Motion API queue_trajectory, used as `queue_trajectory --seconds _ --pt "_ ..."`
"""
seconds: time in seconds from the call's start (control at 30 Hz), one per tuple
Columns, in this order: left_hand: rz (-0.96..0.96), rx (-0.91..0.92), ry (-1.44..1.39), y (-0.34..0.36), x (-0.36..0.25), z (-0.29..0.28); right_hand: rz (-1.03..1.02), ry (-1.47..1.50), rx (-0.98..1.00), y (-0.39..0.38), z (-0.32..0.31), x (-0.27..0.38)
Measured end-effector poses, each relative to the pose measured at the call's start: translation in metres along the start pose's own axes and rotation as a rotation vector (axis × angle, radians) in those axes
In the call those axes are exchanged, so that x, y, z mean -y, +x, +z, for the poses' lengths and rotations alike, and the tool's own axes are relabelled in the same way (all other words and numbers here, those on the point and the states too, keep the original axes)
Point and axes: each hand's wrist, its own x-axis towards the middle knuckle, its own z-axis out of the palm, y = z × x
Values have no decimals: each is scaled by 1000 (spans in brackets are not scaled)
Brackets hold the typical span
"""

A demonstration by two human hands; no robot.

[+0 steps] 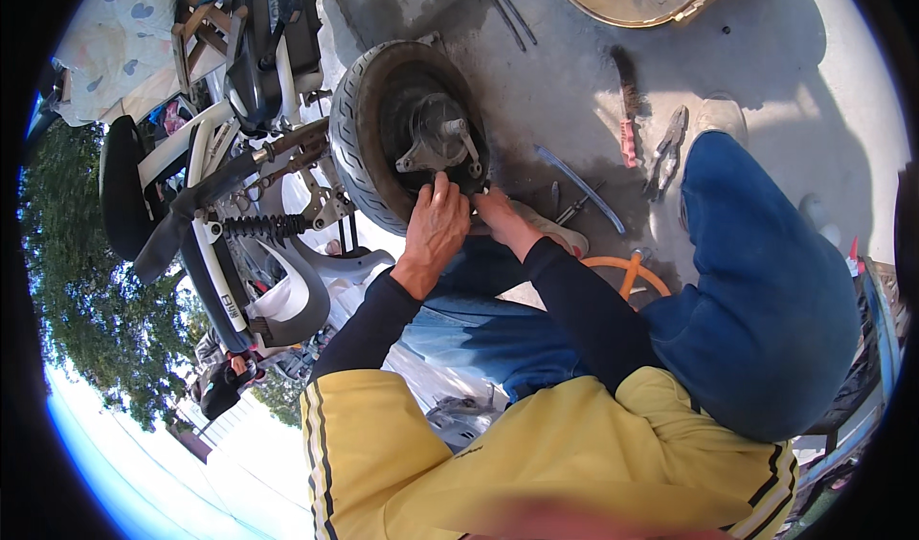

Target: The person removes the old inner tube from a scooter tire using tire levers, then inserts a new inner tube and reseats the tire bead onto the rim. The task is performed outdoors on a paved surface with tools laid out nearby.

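Hands (436,229) (493,207) press grooved rubber tyre (356,123), round metal hub (436,138).

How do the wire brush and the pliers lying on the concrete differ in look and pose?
The wire brush has a red handle and dark bristles, while the pliers are bare grey metal. The wire brush is one straight piece lying nearly upright in the picture; the pliers lie tilted with their handles spread apart. Both rest untouched on the concrete floor, apart from the left hand and right hand at the wheel.

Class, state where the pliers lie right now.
In the head view, the pliers lie on the concrete floor, upper right, beside the wire brush and above the blue-trousered knee.
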Motion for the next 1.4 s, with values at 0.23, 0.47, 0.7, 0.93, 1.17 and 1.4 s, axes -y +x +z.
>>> queue_trajectory --seconds 0.23,0.47,0.7,0.93,1.17,1.4 --pt "14 -157 84 10 3 -3 -324 -210 300 51 -19 -29" --pt "-225 63 91 28 -17 22 -319 -317 237 19 -22 13" --pt "-477 202 30 53 -33 28 107 313 7 17 -9 27" --pt "-286 281 -244 48 -7 2 149 353 15 -9 -3 44" --pt "-286 620 -453 68 3 7 -2 361 -8 27 -13 27" --pt "-396 247 -196 41 -38 33 -114 208 -53 40 -19 31"
